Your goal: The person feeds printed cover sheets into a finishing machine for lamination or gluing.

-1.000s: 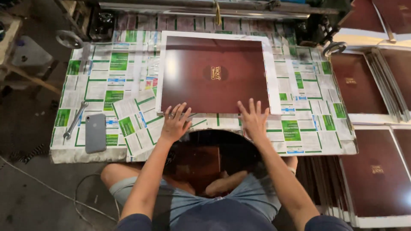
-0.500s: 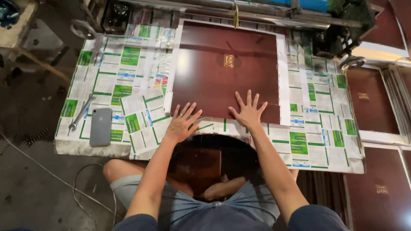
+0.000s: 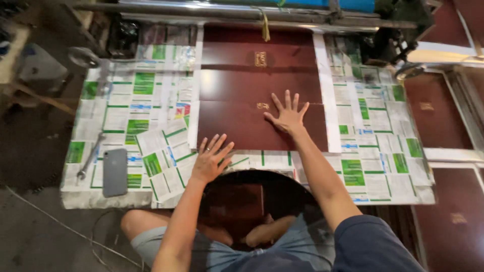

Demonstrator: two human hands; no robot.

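A dark maroon sheet [image 3: 237, 126] with a small gold emblem lies flat on the paper-covered table [image 3: 131, 106]. My right hand [image 3: 288, 115] presses flat on it, fingers spread, just right of the emblem. My left hand [image 3: 212, 158] rests open at the sheet's near edge, fingers spread over the printed paper. A second maroon sheet [image 3: 257, 48] with a gold emblem lies farther back under the metal bar [image 3: 201, 7]. Neither hand grips anything.
A grey phone [image 3: 115, 172] and a wrench [image 3: 89, 162] lie at the table's left front. Stacks of maroon sheets [image 3: 443, 116] stand at the right. A dark round cutout [image 3: 252, 201] sits in front of me, above my knees. Cables run on the floor at left.
My right hand has slid forward onto the maroon sheet, and the sheet has moved away toward the bar. My left hand stays near the table's front edge.
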